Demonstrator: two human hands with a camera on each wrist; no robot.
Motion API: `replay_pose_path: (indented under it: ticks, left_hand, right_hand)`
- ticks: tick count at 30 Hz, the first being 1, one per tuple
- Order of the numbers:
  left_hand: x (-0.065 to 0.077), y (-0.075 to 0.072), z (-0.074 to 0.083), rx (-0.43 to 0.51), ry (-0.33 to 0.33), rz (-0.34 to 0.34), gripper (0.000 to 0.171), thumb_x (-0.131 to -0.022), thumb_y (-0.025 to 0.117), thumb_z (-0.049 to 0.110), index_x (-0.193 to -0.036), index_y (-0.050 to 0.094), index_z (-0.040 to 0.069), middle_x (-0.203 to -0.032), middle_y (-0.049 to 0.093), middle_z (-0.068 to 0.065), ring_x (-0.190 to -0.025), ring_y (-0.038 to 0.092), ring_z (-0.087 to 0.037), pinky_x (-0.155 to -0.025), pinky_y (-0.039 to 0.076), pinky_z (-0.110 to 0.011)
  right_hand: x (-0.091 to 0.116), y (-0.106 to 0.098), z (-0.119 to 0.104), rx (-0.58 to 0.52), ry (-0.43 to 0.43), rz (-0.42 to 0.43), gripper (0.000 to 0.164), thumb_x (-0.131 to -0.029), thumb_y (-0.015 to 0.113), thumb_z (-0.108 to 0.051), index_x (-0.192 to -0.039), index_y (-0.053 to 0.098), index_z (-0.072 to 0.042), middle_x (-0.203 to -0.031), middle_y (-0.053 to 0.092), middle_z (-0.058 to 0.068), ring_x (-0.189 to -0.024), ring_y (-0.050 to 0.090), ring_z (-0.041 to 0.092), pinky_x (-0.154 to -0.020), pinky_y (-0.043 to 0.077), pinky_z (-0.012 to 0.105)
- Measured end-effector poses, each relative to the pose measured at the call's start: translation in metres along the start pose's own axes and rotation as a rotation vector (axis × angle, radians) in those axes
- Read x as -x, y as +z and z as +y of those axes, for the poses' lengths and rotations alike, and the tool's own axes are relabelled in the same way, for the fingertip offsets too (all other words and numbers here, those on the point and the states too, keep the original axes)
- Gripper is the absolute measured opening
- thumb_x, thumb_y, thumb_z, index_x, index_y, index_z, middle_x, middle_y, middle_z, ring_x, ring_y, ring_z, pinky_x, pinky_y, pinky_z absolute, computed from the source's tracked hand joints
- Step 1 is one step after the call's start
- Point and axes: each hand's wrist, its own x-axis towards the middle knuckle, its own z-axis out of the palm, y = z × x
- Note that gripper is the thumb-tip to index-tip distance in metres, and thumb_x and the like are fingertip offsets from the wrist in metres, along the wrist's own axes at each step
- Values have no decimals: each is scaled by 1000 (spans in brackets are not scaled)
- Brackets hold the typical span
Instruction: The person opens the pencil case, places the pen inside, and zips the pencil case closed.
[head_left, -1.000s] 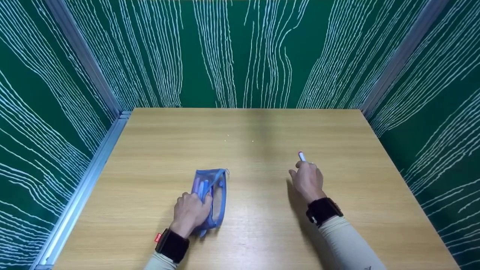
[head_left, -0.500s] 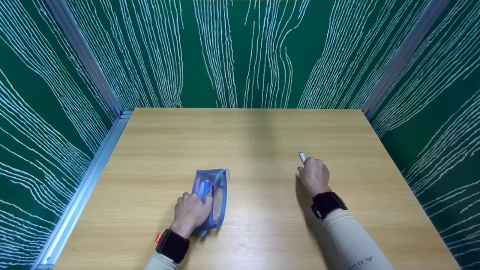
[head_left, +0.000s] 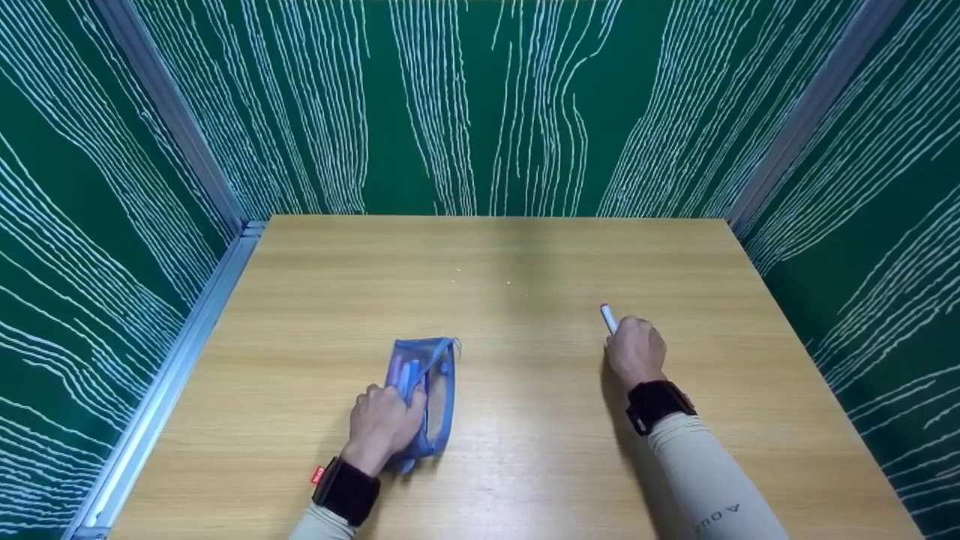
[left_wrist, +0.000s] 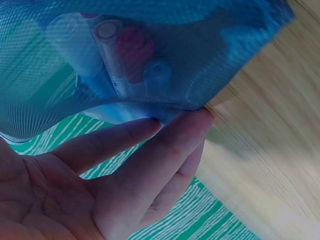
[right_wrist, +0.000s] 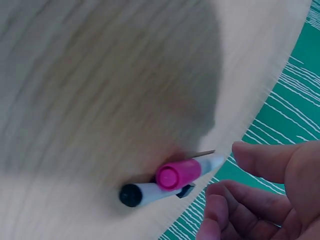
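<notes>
On the left of the table, a blue mesh pencil pouch (head_left: pixel 442 405) lies with its zip opening showing. Several markers (head_left: pixel 405 379) are inside; red and pale ends show through the mesh in the left wrist view. My left hand (head_left: pixel 382 424) grips the pouch's near left side, thumb over the edge, fingertips (left_wrist: pixel 200 120) against the mesh. To the right, my right hand (head_left: pixel 636 351) is low over a white marker with a pink end (right_wrist: pixel 180 174). A white pen with a black end (right_wrist: pixel 145 194) lies beside it. Thumb and fingers (right_wrist: pixel 260 160) stand apart, with a gap between them.
The wooden table (head_left: pixel 510 465) carries a few tiny pale specks (head_left: pixel 508 283) near its middle. Green walls with white lines (head_left: pixel 420 105) enclose the back and sides. A metal rail (head_left: pixel 172 360) runs along the left edge.
My right hand has shifted a little to the right, uncovering more of the white marker. The left hand and the pouch have stayed in place.
</notes>
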Motion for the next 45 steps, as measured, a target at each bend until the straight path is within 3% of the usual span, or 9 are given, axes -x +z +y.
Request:
replay_pose_path:
  ticks: [10,21,28,34,45]
  left_hand:
    - [0,-1,2,-12,-20,-9,54,-101,45,47,-62,53,10,-77,53,-14,-69,53,-29,-62,45,-44]
    - [0,1,1,-2,-21,-20,54,-101,45,47,-63,53,10,-77,53,-13,-67,52,-28,-60,43,-41]
    - [0,1,1,5,-23,-33,54,-102,43,47,-64,54,10,-77,52,-13,-67,51,-28,-60,42,-41]
    - [0,1,1,-4,-7,5,52,-101,45,45,-67,57,8,-77,53,-14,-68,53,-29,-60,44,-45]
    - [0,1,0,8,-11,-25,52,-101,45,45,-66,55,9,-77,52,-14,-66,52,-28,-59,43,-42]
  right_hand:
    - [0,5,4,31,-6,-5,13,-87,67,-3,-79,64,7,-77,67,26,-67,66,40,-56,52,54]
    - [1,10,5,13,-11,-9,11,-85,67,-1,-79,60,7,-77,65,27,-71,67,44,-59,53,56]
    - [5,8,2,-4,-21,-8,9,-85,58,4,-76,58,6,-76,64,28,-70,66,45,-62,52,57]
    - [7,5,-1,-41,-1,7,12,-84,53,3,-72,58,4,-76,65,29,-71,66,46,-62,52,58]
    - [18,0,-10,-140,53,-53,20,-88,66,-9,-70,62,-1,-68,61,13,-61,57,27,-54,48,43]
